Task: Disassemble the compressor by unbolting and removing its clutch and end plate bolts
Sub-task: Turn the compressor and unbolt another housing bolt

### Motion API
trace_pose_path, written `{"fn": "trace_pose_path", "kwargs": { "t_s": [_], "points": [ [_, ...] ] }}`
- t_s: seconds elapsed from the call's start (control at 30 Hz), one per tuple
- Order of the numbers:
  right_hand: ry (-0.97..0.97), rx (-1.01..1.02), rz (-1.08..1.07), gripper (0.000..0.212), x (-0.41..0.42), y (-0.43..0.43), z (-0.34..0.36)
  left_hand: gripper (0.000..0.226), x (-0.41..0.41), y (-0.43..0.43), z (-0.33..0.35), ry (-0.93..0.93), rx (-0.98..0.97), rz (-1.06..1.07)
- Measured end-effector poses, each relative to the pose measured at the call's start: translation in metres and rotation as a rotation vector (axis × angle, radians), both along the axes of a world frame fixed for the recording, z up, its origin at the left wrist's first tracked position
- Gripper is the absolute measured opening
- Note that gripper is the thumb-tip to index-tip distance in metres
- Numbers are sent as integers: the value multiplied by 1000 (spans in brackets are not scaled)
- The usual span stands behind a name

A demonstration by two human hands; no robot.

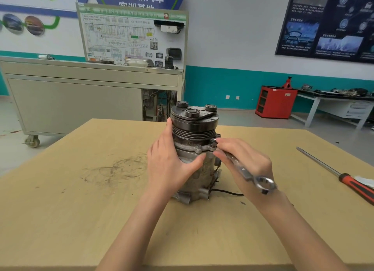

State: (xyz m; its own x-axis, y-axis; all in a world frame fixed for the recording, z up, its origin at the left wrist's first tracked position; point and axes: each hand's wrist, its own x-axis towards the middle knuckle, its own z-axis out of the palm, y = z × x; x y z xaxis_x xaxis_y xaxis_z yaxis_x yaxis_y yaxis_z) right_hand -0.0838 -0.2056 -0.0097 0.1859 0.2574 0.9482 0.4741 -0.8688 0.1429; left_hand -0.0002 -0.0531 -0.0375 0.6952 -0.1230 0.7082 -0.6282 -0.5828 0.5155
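Note:
A grey metal compressor (204, 169) stands upright on the wooden table (81, 199), its dark clutch pulley (194, 120) on top. My left hand (172, 165) wraps around the compressor's left side, thumb across the front of the body. My right hand (244, 161) holds a silver combination wrench (242, 169). The wrench's far end sits on a bolt at the flange (213, 143) on the compressor's right side. Its ring end sticks out near my wrist. A second flange bolt (199, 148) shows at the front.
A red-handled screwdriver (344, 177) lies on the table at the right, with a white scrap beside it. A black wire (228, 192) trails from the compressor's base. Beyond the table stand a grey wheeled training cabinet (81, 96), a red tool cabinet (275, 102) and a workbench (334, 100).

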Motion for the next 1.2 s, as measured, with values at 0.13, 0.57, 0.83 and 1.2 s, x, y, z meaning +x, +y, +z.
{"fn": "trace_pose_path", "kwargs": {
  "t_s": [0.13, 0.57, 0.83, 1.2],
  "points": [
    [401, 720, 559, 16, 11, -15, -2, 112, 0, 1, 1, 14, 16, 0],
    [905, 1289, 1157, 33, 63, -48, 18, 113, -1, 1, 2, 8, 35, 10],
    [747, 799, 299, 20, 18, -30, 39, 112, 0, 1, 1, -3, 24, 13],
    [660, 310, -381, 22, 12, 3, 34, 112, 0, 0, 0, -15, 17, 25]
  ]
}}
